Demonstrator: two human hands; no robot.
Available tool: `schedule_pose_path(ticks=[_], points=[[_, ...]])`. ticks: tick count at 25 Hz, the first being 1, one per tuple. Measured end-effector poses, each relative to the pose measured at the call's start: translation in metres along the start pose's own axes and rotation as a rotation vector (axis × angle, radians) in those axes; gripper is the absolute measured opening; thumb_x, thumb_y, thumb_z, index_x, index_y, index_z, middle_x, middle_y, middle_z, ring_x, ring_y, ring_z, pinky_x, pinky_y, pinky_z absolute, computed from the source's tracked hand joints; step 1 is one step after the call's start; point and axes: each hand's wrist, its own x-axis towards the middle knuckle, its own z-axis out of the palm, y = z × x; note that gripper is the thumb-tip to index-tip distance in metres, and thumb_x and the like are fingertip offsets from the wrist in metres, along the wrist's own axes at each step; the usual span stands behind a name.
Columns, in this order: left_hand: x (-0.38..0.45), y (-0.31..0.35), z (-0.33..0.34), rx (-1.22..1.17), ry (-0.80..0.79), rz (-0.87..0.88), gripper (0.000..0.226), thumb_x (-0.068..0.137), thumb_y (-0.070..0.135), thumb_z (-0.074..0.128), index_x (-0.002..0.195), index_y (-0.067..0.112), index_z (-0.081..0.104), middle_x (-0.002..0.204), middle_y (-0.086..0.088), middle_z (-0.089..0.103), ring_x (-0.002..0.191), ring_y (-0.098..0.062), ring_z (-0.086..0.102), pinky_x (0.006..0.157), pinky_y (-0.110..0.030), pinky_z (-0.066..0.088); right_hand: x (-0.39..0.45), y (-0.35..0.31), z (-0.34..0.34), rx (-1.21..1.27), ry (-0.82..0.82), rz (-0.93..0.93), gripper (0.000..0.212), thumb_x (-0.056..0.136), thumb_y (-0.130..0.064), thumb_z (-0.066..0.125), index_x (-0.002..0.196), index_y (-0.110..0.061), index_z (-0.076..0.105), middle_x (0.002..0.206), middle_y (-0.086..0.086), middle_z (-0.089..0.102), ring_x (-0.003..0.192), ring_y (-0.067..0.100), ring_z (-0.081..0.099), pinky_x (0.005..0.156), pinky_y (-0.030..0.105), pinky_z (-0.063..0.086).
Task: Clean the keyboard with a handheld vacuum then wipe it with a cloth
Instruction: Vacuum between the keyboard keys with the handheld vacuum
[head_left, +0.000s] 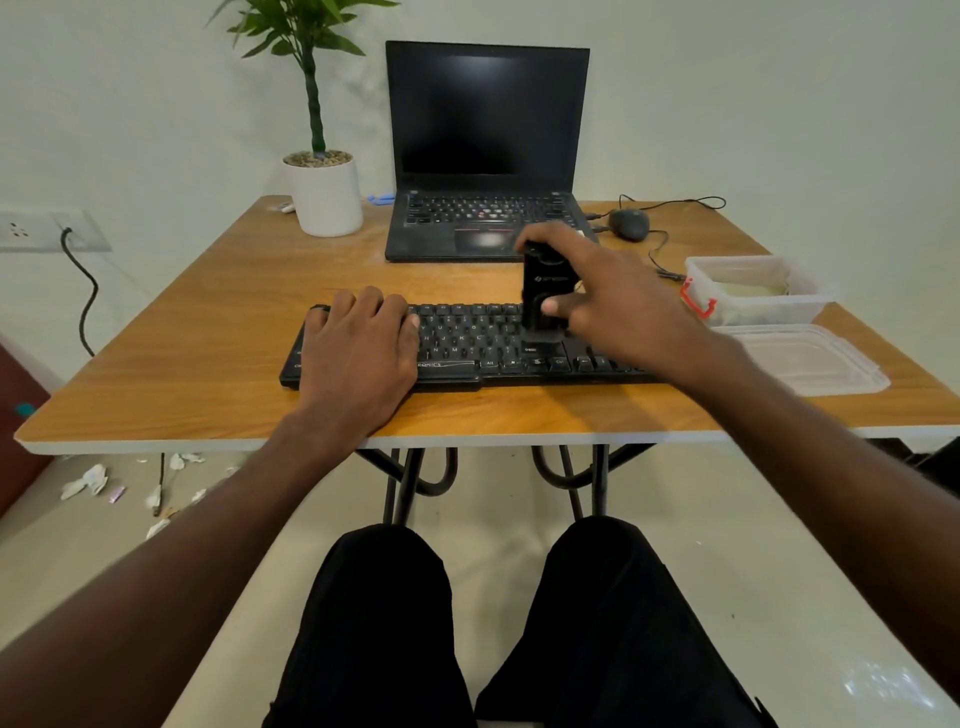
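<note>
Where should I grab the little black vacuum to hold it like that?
Grip the vacuum around its tall upper body, coming from the right side as the right hand does. It stands upright, nozzle down on the keyboard, so its sides are free.

A keyboard (467, 348) lies across the near part of the counter (208, 322). The left hand (358, 348) rests on its left end. The right hand (597, 291) holds a handheld vacuum (543, 301) upright on the keys, right of the left fingers (374, 306). Behind the fingers sits a laptop (485, 156), with a potted plant (322, 192) to its left and a mouse (628, 223) to its right. Right of the right fingers stands a container (753, 288), its lid (805, 358) in front of it.
</note>
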Motion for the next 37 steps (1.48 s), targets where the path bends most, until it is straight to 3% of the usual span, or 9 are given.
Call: schedule_pose_path(ticks=[9, 12, 16, 22, 24, 26, 31, 35, 37], points=[[0.0, 0.0, -0.001, 0.006, -0.008, -0.002, 0.033, 0.113, 0.036, 0.039, 0.116, 0.014, 0.064, 0.114, -0.008, 0.063, 0.108, -0.03, 0.056, 0.096, -0.052, 0.042, 0.0, -0.007, 0.009, 0.151, -0.142, -0.103, 0.068, 0.094, -0.004, 0.064, 0.139, -0.047, 0.037, 0.139, 0.002, 0.056, 0.121, 0.021, 0.059, 0.079, 0.032, 0.06], [0.001, 0.0, -0.001, 0.027, -0.017, -0.008, 0.033, 0.113, 0.036, 0.038, 0.117, 0.015, 0.063, 0.114, -0.008, 0.063, 0.108, -0.029, 0.056, 0.096, -0.052, 0.041, 0.003, 0.003, -0.008, -0.037, -0.238, -0.042, 0.068, 0.094, -0.007, 0.064, 0.142, -0.045, 0.036, 0.139, 0.007, 0.056, 0.12, 0.027, 0.06, 0.076, 0.033, 0.058], [0.001, 0.003, 0.0, 0.015, 0.009, 0.0, 0.035, 0.112, 0.038, 0.039, 0.113, 0.014, 0.064, 0.111, -0.008, 0.063, 0.105, -0.029, 0.056, 0.094, -0.051, 0.04, -0.018, 0.024, -0.02, 0.03, 0.01, 0.064, 0.071, 0.094, -0.01, 0.069, 0.143, -0.048, 0.035, 0.134, 0.007, 0.062, 0.112, 0.028, 0.066, 0.076, 0.041, 0.062], [0.004, 0.054, 0.003, -0.198, 0.039, 0.144, 0.032, 0.111, 0.045, 0.044, 0.115, 0.02, 0.064, 0.109, 0.001, 0.059, 0.103, -0.017, 0.051, 0.098, -0.046, 0.039, -0.062, 0.053, -0.014, 0.32, 0.479, 0.221, 0.065, 0.095, -0.011, 0.065, 0.143, -0.046, 0.041, 0.117, -0.015, 0.062, 0.09, 0.003, 0.066, 0.075, 0.031, 0.06], [0.004, 0.079, 0.012, -0.2, 0.005, 0.263, 0.038, 0.108, 0.053, 0.044, 0.119, 0.022, 0.064, 0.113, 0.002, 0.06, 0.106, -0.017, 0.053, 0.098, -0.044, 0.04, -0.069, 0.056, -0.004, 0.348, 0.476, 0.237, 0.064, 0.097, -0.012, 0.064, 0.145, -0.047, 0.041, 0.119, -0.016, 0.06, 0.094, -0.011, 0.062, 0.071, 0.017, 0.057], [0.008, 0.089, 0.021, -0.159, -0.037, 0.318, 0.049, 0.104, 0.065, 0.043, 0.122, 0.024, 0.065, 0.117, 0.003, 0.06, 0.109, -0.019, 0.054, 0.099, -0.044, 0.042, -0.069, 0.05, 0.006, 0.378, 0.436, 0.188, 0.063, 0.097, -0.013, 0.064, 0.147, -0.046, 0.042, 0.127, -0.011, 0.061, 0.103, -0.004, 0.062, 0.074, 0.008, 0.053], [0.009, 0.084, 0.025, -0.149, -0.04, 0.31, 0.054, 0.097, 0.072, 0.051, 0.117, 0.026, 0.07, 0.114, 0.004, 0.062, 0.11, -0.02, 0.055, 0.097, -0.045, 0.042, -0.057, 0.047, 0.011, 0.334, 0.226, 0.012, 0.068, 0.097, -0.008, 0.064, 0.15, -0.046, 0.042, 0.143, -0.003, 0.059, 0.127, 0.015, 0.057, 0.088, 0.034, 0.062], [0.009, 0.087, 0.023, -0.136, -0.058, 0.315, 0.056, 0.097, 0.071, 0.048, 0.117, 0.025, 0.07, 0.115, 0.003, 0.063, 0.11, -0.02, 0.056, 0.099, -0.044, 0.04, -0.058, 0.066, -0.014, -0.086, 0.243, 0.114, 0.075, 0.093, -0.004, 0.065, 0.146, -0.05, 0.04, 0.126, -0.001, 0.067, 0.109, 0.021, 0.062, 0.069, 0.036, 0.056], [0.01, 0.086, 0.024, -0.147, -0.062, 0.312, 0.061, 0.094, 0.076, 0.045, 0.117, 0.025, 0.069, 0.115, 0.004, 0.062, 0.11, -0.02, 0.055, 0.099, -0.044, 0.039, -0.064, 0.068, -0.014, -0.045, 0.303, 0.106, 0.073, 0.093, -0.004, 0.064, 0.145, -0.05, 0.041, 0.12, -0.003, 0.068, 0.102, 0.018, 0.06, 0.067, 0.033, 0.054]])
